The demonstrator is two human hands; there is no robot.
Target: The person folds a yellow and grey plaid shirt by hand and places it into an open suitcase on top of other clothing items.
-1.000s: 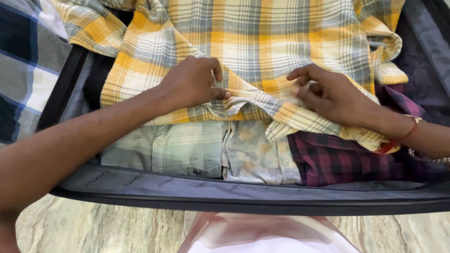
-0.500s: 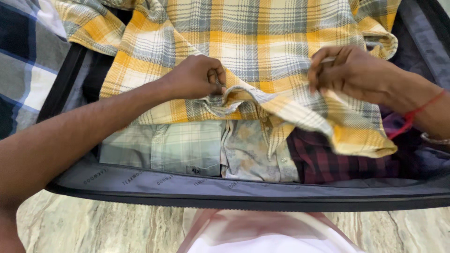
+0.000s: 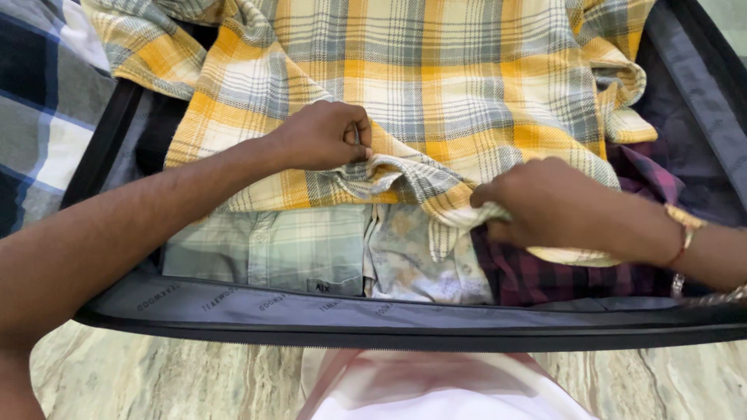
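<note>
1. Step in hand: I judge this to be the folding of the yellow plaid shirt (image 3: 436,85) along its near hem, with the garment spread across the open suitcase (image 3: 389,320).
2. My left hand (image 3: 320,137) is closed in a pinch on the bunched hem near the shirt's middle; thumb and forefinger press the fabric between them.
3. My right hand (image 3: 548,204) is curled shut around the rolled hem edge further right, knuckles up; the fingertips are hidden under the cloth.
4. Location: the shirt lies on top of the packed contents, covering the far and middle part of the case. Below its hem, three folded garments show side by side: a pale green checked shirt (image 3: 272,245), a faded floral shirt (image 3: 412,260) and a maroon plaid shirt (image 3: 560,276).
5. Orientation: the shirt's long axis appears to run left to right across the case, one sleeve bunched at the far left corner and another at the right wall. The gathered hem faces me.
6. Next move, as a judgement: both grips must stay level so the fold line runs straight, and the underlying garments must not be dragged.
7. A blue checked cloth (image 3: 47,109) lies outside the case, left.
</note>
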